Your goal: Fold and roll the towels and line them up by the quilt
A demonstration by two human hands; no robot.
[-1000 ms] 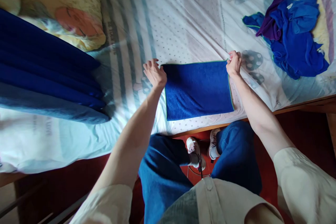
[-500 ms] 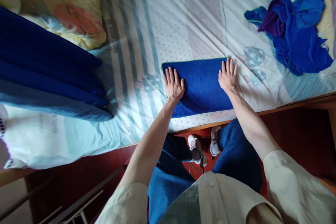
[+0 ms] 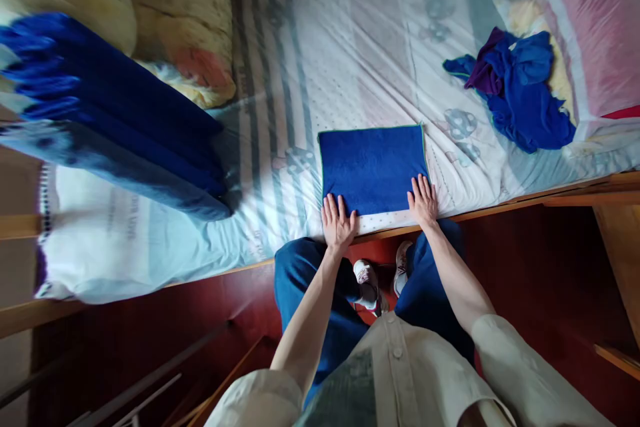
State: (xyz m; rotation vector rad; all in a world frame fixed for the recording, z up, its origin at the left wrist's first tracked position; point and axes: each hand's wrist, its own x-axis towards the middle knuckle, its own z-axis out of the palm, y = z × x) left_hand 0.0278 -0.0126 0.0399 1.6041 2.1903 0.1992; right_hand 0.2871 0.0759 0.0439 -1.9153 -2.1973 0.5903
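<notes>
A blue cloth (image 3: 373,163) with green-stitched edges lies flat as a rectangle near the front edge of the bed. My left hand (image 3: 339,223) rests with fingers spread on its near left corner, the palm reaching over the bed's edge. On the near right corner, my right hand (image 3: 423,201) lies flat, fingers outstretched. Neither hand grips anything. To the right is a crumpled heap of blue cloths (image 3: 525,97), with a purple cloth (image 3: 487,67) among them.
Tall blue fabric folds (image 3: 125,100) stand on the left side of the bed, beside a yellow quilt (image 3: 185,20). A pink pillow (image 3: 595,33) is at the far right. The wooden bed rail (image 3: 530,203) runs along the front, above a red floor (image 3: 530,267).
Both hands have slid back across the cloth toward me, from its upper part to its near corners. The view has shifted, showing more of the wall and pink pillow.
</notes>
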